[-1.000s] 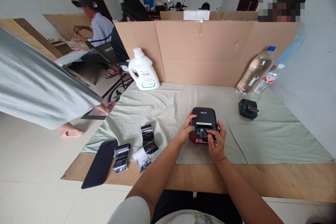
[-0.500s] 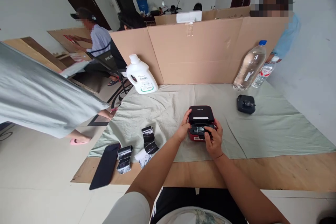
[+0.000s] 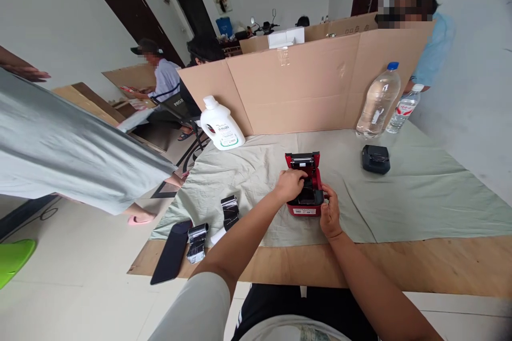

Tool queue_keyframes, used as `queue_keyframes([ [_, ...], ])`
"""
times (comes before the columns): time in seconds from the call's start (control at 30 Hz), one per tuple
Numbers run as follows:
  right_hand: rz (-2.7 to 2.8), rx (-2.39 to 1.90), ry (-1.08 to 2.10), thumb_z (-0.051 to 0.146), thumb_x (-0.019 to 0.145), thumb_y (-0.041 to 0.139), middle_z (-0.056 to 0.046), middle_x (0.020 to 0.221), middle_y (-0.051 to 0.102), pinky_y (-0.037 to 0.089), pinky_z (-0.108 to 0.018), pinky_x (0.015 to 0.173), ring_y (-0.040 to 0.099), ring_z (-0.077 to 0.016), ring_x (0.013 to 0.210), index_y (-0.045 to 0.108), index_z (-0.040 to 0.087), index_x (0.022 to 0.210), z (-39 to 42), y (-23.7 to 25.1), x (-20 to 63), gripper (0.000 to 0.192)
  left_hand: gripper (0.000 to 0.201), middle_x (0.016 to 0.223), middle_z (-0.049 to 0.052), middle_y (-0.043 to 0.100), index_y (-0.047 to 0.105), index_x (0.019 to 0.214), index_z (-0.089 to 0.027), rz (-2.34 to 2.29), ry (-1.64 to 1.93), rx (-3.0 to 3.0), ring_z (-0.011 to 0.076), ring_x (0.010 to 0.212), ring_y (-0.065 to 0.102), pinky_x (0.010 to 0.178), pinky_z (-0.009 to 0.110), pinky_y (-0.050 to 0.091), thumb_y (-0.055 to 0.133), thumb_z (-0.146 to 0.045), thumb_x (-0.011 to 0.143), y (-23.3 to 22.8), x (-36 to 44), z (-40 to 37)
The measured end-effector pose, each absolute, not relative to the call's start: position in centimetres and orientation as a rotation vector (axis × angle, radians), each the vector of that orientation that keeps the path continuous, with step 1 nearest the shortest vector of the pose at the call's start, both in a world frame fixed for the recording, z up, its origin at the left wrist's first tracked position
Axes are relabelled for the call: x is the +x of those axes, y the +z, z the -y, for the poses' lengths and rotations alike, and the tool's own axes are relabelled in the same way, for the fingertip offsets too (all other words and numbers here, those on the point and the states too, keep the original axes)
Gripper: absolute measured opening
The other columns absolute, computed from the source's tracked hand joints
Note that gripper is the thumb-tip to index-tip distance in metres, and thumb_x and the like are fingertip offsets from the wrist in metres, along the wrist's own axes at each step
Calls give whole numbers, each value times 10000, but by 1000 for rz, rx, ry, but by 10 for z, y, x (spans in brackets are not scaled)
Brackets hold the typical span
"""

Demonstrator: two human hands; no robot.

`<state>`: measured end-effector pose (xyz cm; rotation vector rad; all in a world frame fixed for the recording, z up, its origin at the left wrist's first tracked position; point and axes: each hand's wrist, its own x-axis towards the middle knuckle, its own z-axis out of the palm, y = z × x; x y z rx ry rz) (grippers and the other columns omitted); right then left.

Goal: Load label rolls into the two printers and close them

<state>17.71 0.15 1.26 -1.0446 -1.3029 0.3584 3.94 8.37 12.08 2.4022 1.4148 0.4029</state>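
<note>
Left hand (image 3: 291, 184): fingers curled, palm down, resting on the open top of the red printer (image 3: 304, 192) and reaching into its cavity. Whether it grips anything inside cannot be told; the fingertips are hidden.

Right hand (image 3: 330, 216): fingers partly curled, pressed against the printer's right front corner, thumb on the rim. It steadies the housing rather than closing fully around it.

Printer: sits on the pale green cloth (image 3: 400, 197) near the front middle of the counter (image 3: 440, 266). Lid (image 3: 303, 160) stands open, tilted back, red inner face and a roller bar showing. Dark cavity below; contents not readable.

Containers:
- White jug (image 3: 221, 124), capped, upright, at the left rear of the cloth, against the cardboard screen (image 3: 312, 85). Opaque, so fill unknown.
- Large clear bottle (image 3: 378, 101), blue cap, upright at the right rear; looks clear throughout, level not discernible.
- Small clear bottle (image 3: 402, 111), white cap, red label, just beside the large 1 on its right.

Other items: small black device (image 3: 375, 159) on the cloth, right of the printer, well apart. 2 dark film rolls (image 3: 229, 211) and (image 3: 197, 241) at the left front edge, with a black phone (image 3: 171, 251) lying flat just beside them on the bare wood.

A person in grey (image 3: 60, 154) stands off the counter's left.
</note>
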Motion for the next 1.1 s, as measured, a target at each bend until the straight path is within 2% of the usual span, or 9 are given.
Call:
queue_keyframes([
  [0.13, 1294, -1044, 362, 509, 948, 307, -127, 1312, 508, 425, -504, 990, 491, -266, 1214, 477, 215, 1249, -4, 10, 179, 454, 319, 1142, 88, 689, 667, 1108, -208, -1363, -304, 2639, 283, 1121, 575, 1007, 437, 376, 580, -173, 803, 133, 62, -100],
  [0.27, 1304, -1065, 326, 452, 959, 300, -118, 1282, 525, 398, -520, 1028, 499, -253, 1205, 491, 220, 1231, -6, 7, 180, 405, 268, 1067, 169, 698, 705, 1004, -126, -1427, -505, 2657, 314, 1082, 600, 951, 408, 419, 650, -202, 753, 129, 79, -109],
  [0.4, 1338, -1105, 291, 455, 929, 383, -125, 1275, 527, 434, -506, 981, 507, -264, 1183, 493, 212, 1250, -6, 7, 181, 417, 322, 1100, 199, 675, 688, 1038, -96, -1502, -422, 2633, 325, 1116, 583, 970, 419, 415, 655, -223, 744, 123, 82, -109],
  [0.57, 1368, -1127, 270, 501, 888, 451, -143, 1296, 513, 430, -512, 960, 491, -290, 1190, 505, 196, 1253, -7, 6, 182, 479, 332, 1112, 111, 678, 630, 1093, -164, -1441, -100, 2571, 274, 1100, 593, 976, 373, 422, 624, -200, 763, 121, 67, -105],
  [0.73, 1393, -1093, 288, 515, 883, 454, -146, 1294, 510, 383, -532, 999, 479, -294, 1202, 502, 188, 1261, -9, 3, 184, 502, 361, 1098, 75, 658, 580, 1088, -173, -1180, 393, 2257, 235, 1021, 609, 905, 336, 463, 682, -200, 743, 119, 42, -101],
  [0.87, 1376, -1106, 321, 517, 882, 456, -151, 1291, 515, 422, -499, 948, 487, -292, 1188, 507, 182, 1251, -8, 4, 184, 501, 313, 1037, 68, 642, 587, 1011, -152, -862, 688, 1852, 192, 964, 602, 887, 327, 463, 703, -236, 733, 128, -4, -90],
  [0.97, 1368, -1120, 334, 522, 880, 455, -151, 1291, 519, 424, -489, 933, 486, -295, 1188, 513, 180, 1250, -7, 4, 184, 507, 375, 949, 57, 643, 607, 988, -146, -861, 605, 1645, 168, 829, 610, 772, 304, 484, 743, -336, 694, 141, -56, -76],
  [1.03, 1361, -1126, 353, 524, 878, 458, -150, 1301, 515, 425, -485, 927, 488, -293, 1181, 508, 184, 1261, -7, 4, 184, 515, 435, 902, 42, 643, 622, 1000, -154, -990, 438, 1614, 153, 731, 597, 674, 282, 481, 767, -376, 655, 148, -95, -66],
  [1.1, 1355, -1122, 365, 521, 878, 460, -146, 1312, 509, 425, -484, 928, 490, -291, 1177, 504, 187, 1269, -8, 2, 184, 516, 470, 882, 32, 649, 636, 1019, -162, -1152, 305, 1639, 155, 704, 593, 648, 274, 476, 774, -385, 628, 152, -135, -57],
])
